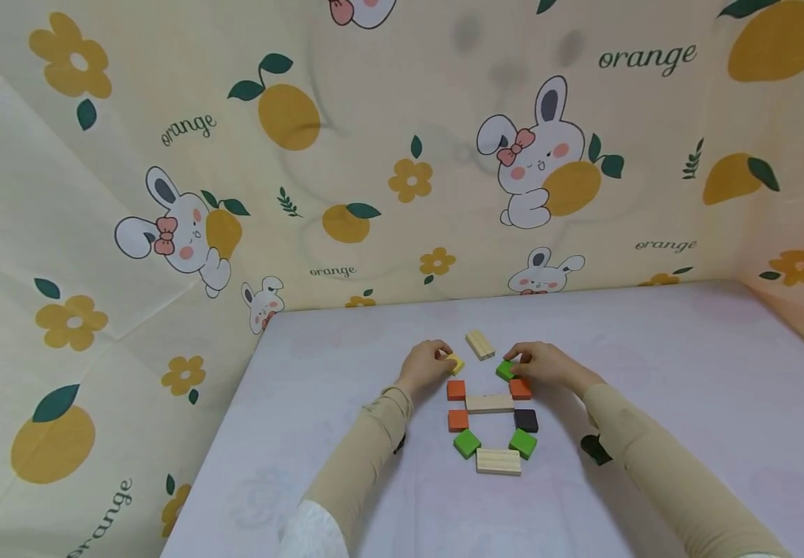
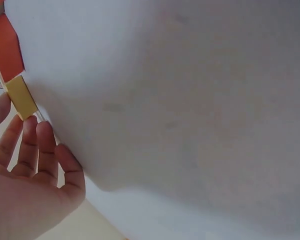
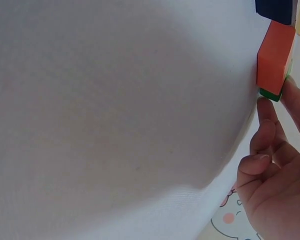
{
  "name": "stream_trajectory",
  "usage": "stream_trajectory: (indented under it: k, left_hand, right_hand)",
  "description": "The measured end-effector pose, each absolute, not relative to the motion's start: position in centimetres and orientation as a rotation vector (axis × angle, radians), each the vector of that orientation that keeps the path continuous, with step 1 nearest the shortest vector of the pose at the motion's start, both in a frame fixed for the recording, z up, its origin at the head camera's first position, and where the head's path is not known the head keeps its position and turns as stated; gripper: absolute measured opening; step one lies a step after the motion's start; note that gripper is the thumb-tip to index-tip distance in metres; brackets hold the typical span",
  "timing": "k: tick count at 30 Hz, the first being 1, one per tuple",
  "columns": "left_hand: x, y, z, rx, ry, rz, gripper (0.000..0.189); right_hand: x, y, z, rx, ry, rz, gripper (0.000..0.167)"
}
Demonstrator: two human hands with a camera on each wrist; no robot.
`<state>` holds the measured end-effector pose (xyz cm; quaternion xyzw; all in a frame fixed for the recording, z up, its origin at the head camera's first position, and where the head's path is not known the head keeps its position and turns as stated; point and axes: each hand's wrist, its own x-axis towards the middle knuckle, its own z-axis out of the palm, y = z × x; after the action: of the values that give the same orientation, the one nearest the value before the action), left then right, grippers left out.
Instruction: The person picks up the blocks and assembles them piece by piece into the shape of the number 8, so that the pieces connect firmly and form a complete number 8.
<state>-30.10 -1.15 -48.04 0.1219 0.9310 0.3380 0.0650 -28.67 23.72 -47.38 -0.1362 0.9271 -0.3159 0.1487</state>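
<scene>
In the head view, my left hand (image 1: 426,367) pinches a yellow block (image 1: 455,364) at the upper left of a block outline. The left wrist view shows that yellow block (image 2: 22,98) between thumb and fingertips, close to an orange block (image 2: 6,47). Across from it, my right hand (image 1: 550,366) pinches a green block (image 1: 504,370) just behind an orange block (image 1: 520,389). In the right wrist view the orange block (image 3: 276,57) hides most of the green block (image 3: 270,94) at my fingertips. A plain wooden block (image 1: 480,345) lies tilted beyond both hands.
Nearer me, the outline continues with two orange blocks (image 1: 456,390) on the left, a wooden plank (image 1: 489,404) across, a black block (image 1: 526,420), two green blocks (image 1: 467,444) set at angles, and a wooden block (image 1: 498,462) at the near end. A printed cloth wall (image 1: 374,271) stands behind the table.
</scene>
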Motion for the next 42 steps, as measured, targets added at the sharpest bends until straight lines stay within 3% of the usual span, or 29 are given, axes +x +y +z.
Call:
stream_trajectory:
  k: [31,42]
  left_hand:
    - [-29.1,-0.7,-47.3,0.392,2.813,0.924,0.026]
    - [-28.8,-0.9,-47.5,0.412,2.831,0.912,0.023]
  right_hand:
    - [-28.7,22.7,-45.5,-0.503,2.747,-0.712,0.027]
    - [-29.4,21.5,-45.2,-0.393,2.840,-0.779,0.028]
